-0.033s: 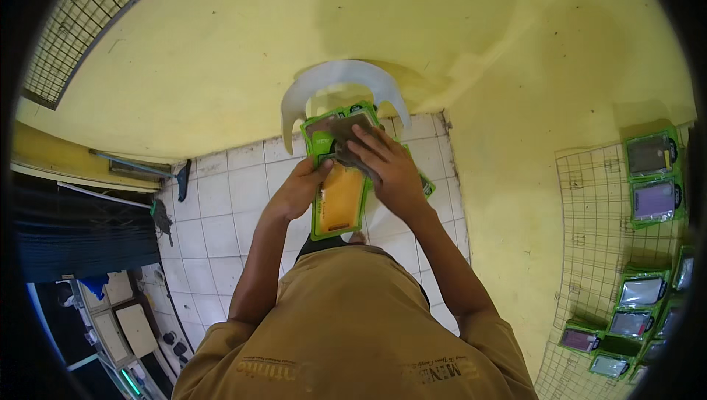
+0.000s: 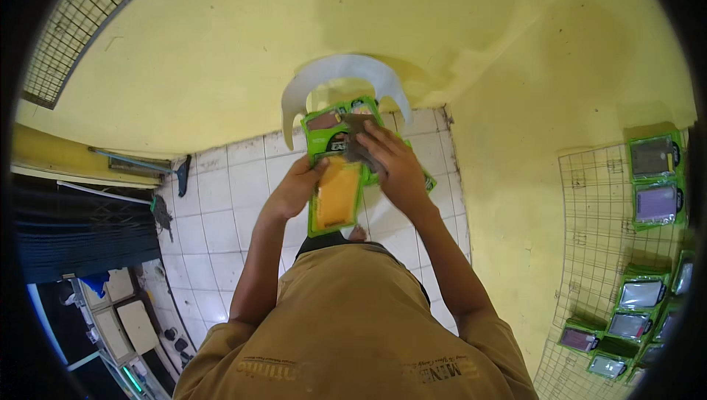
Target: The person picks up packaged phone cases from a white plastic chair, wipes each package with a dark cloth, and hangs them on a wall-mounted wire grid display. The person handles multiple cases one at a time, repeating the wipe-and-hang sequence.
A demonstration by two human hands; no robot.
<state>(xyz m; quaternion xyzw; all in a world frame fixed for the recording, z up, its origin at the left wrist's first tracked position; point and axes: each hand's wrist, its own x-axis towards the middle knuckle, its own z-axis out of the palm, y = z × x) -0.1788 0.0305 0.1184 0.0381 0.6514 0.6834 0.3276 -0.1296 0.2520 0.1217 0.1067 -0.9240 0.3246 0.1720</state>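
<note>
L hand (image 2: 298, 186) grips stack of green-framed plastic packs w/ orange insert (image 2: 336, 192), R hand (image 2: 390, 161) fingers curled on top pack at 12 o'clock.

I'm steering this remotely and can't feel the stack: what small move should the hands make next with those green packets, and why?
Probably lift the right hand clear of the top packet. It lies spread over the fanned green packets, hiding them, while the left hand grips the stack's edge beside the orange-fronted packet. More green packets hang on the wire rack at the right.
</note>
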